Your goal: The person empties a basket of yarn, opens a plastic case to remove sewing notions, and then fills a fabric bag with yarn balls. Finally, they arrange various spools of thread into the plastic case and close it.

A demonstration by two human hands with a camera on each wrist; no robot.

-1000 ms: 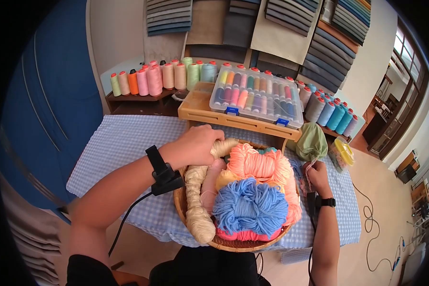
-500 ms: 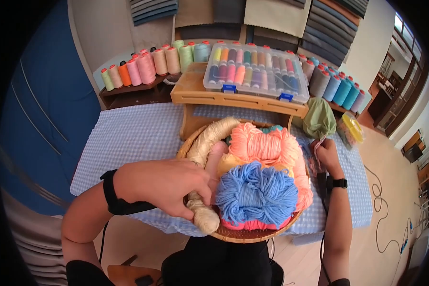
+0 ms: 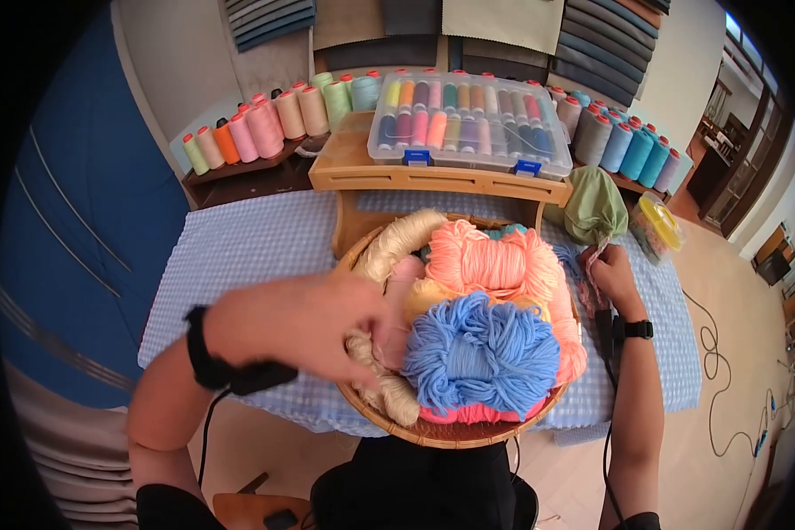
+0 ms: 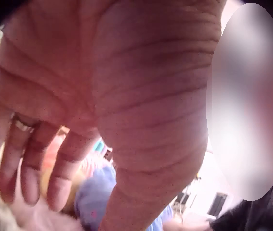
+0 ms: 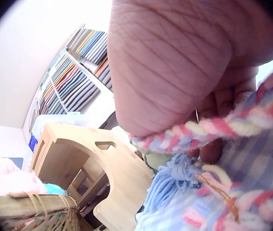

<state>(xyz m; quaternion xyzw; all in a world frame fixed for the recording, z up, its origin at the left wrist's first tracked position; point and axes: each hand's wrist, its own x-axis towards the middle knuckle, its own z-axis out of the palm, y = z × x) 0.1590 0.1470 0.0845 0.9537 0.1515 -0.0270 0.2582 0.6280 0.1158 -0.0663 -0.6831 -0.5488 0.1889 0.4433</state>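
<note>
My left hand (image 3: 305, 327), slightly blurred, is over the left side of a round wicker basket (image 3: 450, 435), its fingers spread beside a cream twisted skein (image 3: 396, 252). In the left wrist view its fingers hang apart, with nothing gripped. Blue yarn (image 3: 481, 355), peach yarn (image 3: 490, 263) and a pink skein (image 3: 403, 278) lie in the basket. Right of it, my right hand (image 3: 611, 274) pinches a multicolour braided cord (image 5: 213, 129) beside a green cloth bag (image 3: 594, 208). A light blue yarn tassel (image 5: 172, 180) lies below that hand.
A wooden stand (image 3: 442, 183) behind the basket bears a clear case of thread spools (image 3: 468, 128). Thread cones (image 3: 261, 128) line both sides. A yellow-lidded tub (image 3: 658, 225) stands at the right on the checked cloth (image 3: 230, 256).
My left hand has moved from the cream skein's far end toward its near end, and its fingers have come off it. The right hand stays at the cord. The head view has shifted.
</note>
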